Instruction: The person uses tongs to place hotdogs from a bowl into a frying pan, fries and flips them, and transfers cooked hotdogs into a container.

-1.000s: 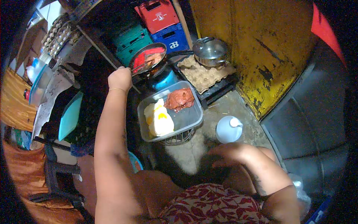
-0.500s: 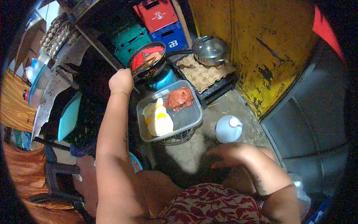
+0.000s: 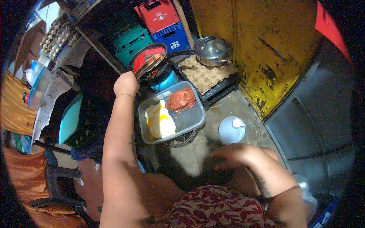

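My left hand [image 3: 127, 83] is closed and reaches to the near-left rim of a dark frying pan [image 3: 165, 60]. It grips a long metal cooking utensil [image 3: 150, 64], whose far end lies over the pan; its handle is mostly hidden by my fist. Bright red pieces of food [image 3: 140, 62] lie in the pan, above a blue stove body [image 3: 167, 81]. Below the pan, a clear plastic container [image 3: 190, 127] holds fried eggs [image 3: 161, 121] and a reddish meat-like mass [image 3: 181, 100]. My right hand [image 3: 224, 156] hangs shaded by my knee, fingers loosely apart, holding nothing.
A glass-lidded pot [image 3: 213, 53] stands on a cardboard egg tray [image 3: 207, 74] over a black stove. A plastic jug [image 3: 231, 131] is on the floor. Red [image 3: 157, 17], blue [image 3: 173, 38] and green [image 3: 133, 43] crates stand behind. A yellow worn panel [image 3: 228, 22] borders the right.
My left hand has shifted slightly, and the utensil's angle over the red pieces has changed. The whole view has moved a little; my right hand stays by the knee.
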Tool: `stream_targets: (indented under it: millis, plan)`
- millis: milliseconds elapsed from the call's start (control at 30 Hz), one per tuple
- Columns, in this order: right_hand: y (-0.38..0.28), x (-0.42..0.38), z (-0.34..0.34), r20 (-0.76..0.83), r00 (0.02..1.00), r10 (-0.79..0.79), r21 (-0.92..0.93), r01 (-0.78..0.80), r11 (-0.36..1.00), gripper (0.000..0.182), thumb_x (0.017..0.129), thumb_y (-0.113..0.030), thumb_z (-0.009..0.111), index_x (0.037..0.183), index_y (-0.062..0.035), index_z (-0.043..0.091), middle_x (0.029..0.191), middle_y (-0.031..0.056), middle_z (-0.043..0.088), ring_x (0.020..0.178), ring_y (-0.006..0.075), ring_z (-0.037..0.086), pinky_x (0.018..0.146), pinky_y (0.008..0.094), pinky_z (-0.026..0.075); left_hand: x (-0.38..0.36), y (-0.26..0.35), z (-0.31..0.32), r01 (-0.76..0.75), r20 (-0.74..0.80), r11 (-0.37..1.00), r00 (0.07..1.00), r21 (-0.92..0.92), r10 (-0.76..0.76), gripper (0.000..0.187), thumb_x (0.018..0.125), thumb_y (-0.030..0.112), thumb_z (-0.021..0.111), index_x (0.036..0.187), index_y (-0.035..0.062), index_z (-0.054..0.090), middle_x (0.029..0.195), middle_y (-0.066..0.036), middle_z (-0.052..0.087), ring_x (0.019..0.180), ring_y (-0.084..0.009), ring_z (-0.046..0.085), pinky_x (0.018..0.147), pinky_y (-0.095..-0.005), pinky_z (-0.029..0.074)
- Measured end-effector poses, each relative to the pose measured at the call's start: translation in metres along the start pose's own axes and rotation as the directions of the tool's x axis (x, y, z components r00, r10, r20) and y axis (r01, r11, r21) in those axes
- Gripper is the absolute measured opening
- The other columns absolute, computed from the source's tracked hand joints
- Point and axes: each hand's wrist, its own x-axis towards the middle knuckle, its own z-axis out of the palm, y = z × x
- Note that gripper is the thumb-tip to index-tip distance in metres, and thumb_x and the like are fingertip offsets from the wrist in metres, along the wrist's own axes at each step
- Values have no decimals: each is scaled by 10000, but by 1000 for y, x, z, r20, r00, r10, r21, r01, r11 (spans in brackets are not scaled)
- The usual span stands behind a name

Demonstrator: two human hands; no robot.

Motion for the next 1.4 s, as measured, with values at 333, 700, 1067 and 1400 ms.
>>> stream_targets:
  millis: [333,700,1067,1400]
  plan:
    - [-2,5,-2,127,992,10,-31,-6,999,667,899,-496,630,1390,-67,490,1361,210,545,1273,361,511,1076,420,403,-5,-7,12,112,-8,990,994,-83,-113,223,872,113,533,992,95,719,1033,-162,705,979,-360,673,819,-467,549]
    - [-28,-21,-8,-132,989,68,49,-62,997,624,861,-432,700,1360,-99,532,1308,173,588,1219,329,555,1041,413,435,-141,-86,16,135,67,950,990,-282,-120,287,800,190,715,1079,123,707,1028,-170,698,952,-356,665,810,-433,526]
    - [-41,-6,-5,-85,995,46,-72,-52,996,635,859,-475,665,1318,-50,558,1272,210,601,1168,372,580,1004,419,459,-242,-117,54,194,310,955,943,-226,-118,354,754,202,757,1092,114,702,1034,-170,692,981,-354,656,843,-443,520]
    - [-44,6,0,-45,992,118,-117,-122,986,653,859,-491,652,1317,-36,554,1247,212,616,1124,377,602,977,425,471,-258,-132,39,211,220,915,966,-345,-140,277,779,197,744,1025,81,694,964,-180,684,935,-368,650,797,-459,516]
